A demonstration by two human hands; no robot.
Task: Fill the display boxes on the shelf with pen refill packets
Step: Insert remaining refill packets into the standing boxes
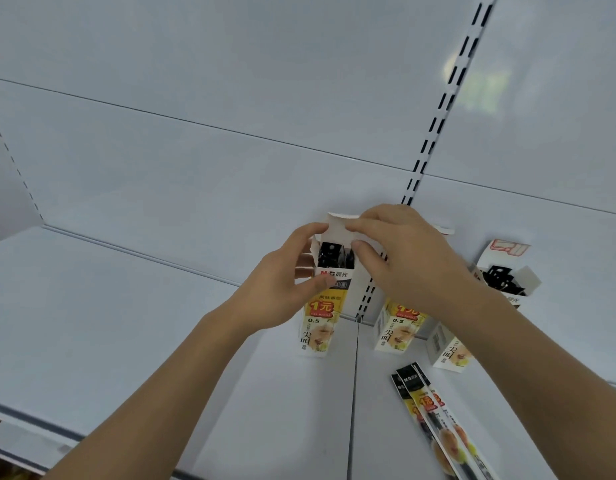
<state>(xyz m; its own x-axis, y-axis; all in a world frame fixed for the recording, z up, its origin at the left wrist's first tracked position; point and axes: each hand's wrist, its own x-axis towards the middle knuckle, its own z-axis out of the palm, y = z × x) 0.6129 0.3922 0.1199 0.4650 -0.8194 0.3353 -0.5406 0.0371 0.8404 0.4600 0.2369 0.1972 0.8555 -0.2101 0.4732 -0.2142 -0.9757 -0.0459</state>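
1. Standing upright on the white shelf point(126, 323), near the back panel point(195, 168), the leftmost display box point(318, 317) is held by both hands; black tops of pen refill packets point(334, 256) show inside its open mouth.
2. Left hand point(286, 285): fingers curled around the left side and front of this box, thumb pressed on the printed front face just below the opening. The hand is closed on the box.
3. Right hand point(403, 261): reaches over from the right, with thumb and forefinger pinching the white top flap point(337, 226) of the same box at its upper edge. The other fingers are bent loosely beside the opening.
4. Second display box point(398, 327): stands just right of the slotted upright point(438, 109) where it meets the shelf, its top hidden behind the right forearm.
5. Third display box point(452, 351): stands farther right, tilted, with its flap point(507, 249) raised and black packet tops point(500, 278) visible inside; whether these belong to this box or to another behind the arm cannot be told.
6. Loose refill packets point(434, 420): several long narrow packets lie flat and overlapping on the shelf at lower right, in front of the boxes and apart from both hands.
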